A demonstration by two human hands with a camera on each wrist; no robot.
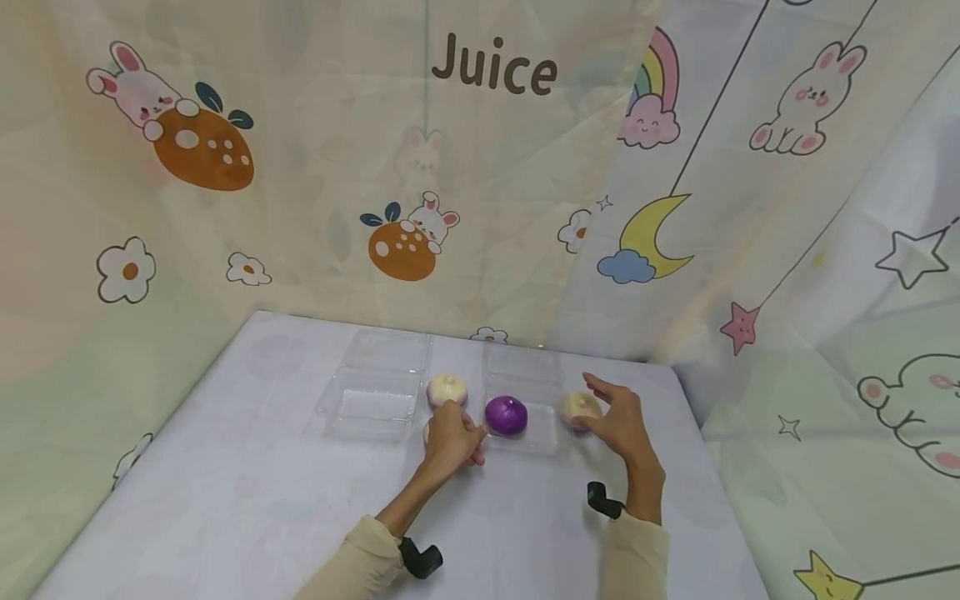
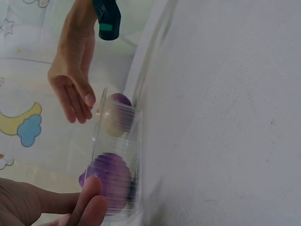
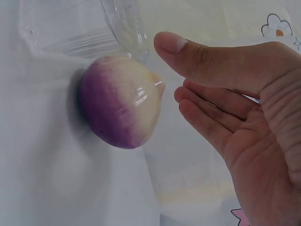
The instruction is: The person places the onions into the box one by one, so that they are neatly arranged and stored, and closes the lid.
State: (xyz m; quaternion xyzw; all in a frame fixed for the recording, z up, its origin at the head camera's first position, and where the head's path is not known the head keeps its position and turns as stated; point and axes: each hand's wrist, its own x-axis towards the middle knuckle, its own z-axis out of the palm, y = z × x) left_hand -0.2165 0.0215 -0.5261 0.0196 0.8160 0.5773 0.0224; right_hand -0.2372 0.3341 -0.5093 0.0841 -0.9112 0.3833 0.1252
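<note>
A round purple onion (image 1: pixel 506 416) sits in the right clear plastic box (image 1: pixel 542 433), whose lid is folded back. At that box's left edge my left hand (image 1: pixel 452 439) pinches the rim between thumb and fingers; the left wrist view shows its fingertips (image 2: pixel 94 209) against the box. My right hand (image 1: pixel 621 421) is spread beside a purple-and-cream turnip (image 3: pixel 122 102), right of the box. In the right wrist view its thumb and fingers stand apart from the turnip. Another turnip (image 1: pixel 447 390) lies between the boxes, and a pale round thing is mostly hidden behind my left hand.
A second clear plastic box (image 1: pixel 371 421) lies opened on the left of the white table (image 1: pixel 225 500). Printed cloth hangs (image 1: pixel 315 167) behind the table and along its sides. Black wrist mounts (image 1: pixel 422 558) stick out from both forearms.
</note>
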